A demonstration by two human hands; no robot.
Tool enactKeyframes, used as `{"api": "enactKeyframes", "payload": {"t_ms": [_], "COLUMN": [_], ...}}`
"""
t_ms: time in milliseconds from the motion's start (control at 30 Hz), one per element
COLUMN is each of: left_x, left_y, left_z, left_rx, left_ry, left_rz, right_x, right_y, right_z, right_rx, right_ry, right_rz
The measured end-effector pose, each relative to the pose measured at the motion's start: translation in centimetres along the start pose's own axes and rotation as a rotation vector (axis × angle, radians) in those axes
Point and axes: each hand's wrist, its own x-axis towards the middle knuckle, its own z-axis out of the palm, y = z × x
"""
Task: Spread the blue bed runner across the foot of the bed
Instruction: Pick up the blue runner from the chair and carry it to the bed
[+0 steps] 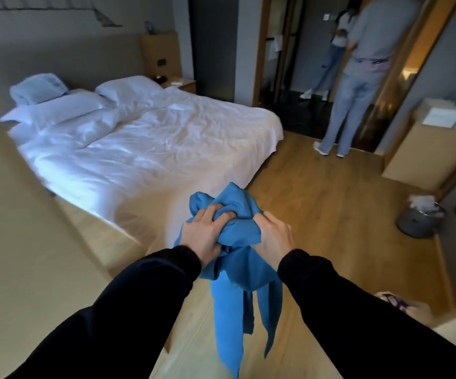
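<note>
Containers: a grey waste bin stands on the floor at the right and holds crumpled white material. Beyond it, a wooden cabinet carries folded white linen on its top.

Task item: the blue bed runner is bunched into a wad and held in the air over the wooden floor, near the foot corner of the bed. Its loose ends hang down between the forearms.

Hands: the left hand grips the wad with fingers curled into the cloth. The right hand grips the other side of the wad, fingers closed around it.

Edges and room: the bed's white cover is wrinkled and drapes over the foot edge. Open floor runs between the bed's side and the cabinet. Two persons stand at the doorway beyond the far bed corner.
</note>
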Motion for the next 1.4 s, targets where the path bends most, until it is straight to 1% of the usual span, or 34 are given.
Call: {"api": "enactKeyframes", "payload": {"t_ms": [133, 267, 500, 700, 900, 1033, 1233, 1400], "left_x": [8.3, 16.0, 30.4, 42.3, 52.6, 59.2, 68.6, 76.3], "left_y": [-0.8, -1.8, -4.8, -8.9, -14.5, -19.2, -28.5, -36.5], "left_z": [1.8, 3.8, 7.6, 9.1, 8.8, 7.9, 6.4, 5.0], "left_rx": [0.003, 0.012, 0.054, 0.091, 0.150, 0.199, 0.260, 0.330], "left_ry": [-0.005, 0.009, 0.049, 0.099, 0.150, 0.233, 0.325, 0.353], "left_rz": [0.049, 0.072, 0.055, 0.000, -0.052, -0.114, -0.160, -0.201], "right_x": [6.0, 12.2, 25.1, 38.3, 50.9, 60.2, 74.6, 86.4], "right_y": [4.7, 9.3, 17.4, 23.1, 25.3, 25.5, 24.4, 23.2], "right_z": [-0.3, -0.2, 0.9, 2.0, 3.3, 4.4, 7.4, 10.1], "right_rx": [-0.017, -0.019, 0.015, 0.053, 0.103, 0.124, 0.156, 0.236], "right_ry": [0.002, 0.035, 0.088, 0.075, 0.139, 0.193, 0.292, 0.302], "right_rz": [0.058, 0.062, 0.002, -0.080, -0.157, -0.230, -0.329, -0.387]}}
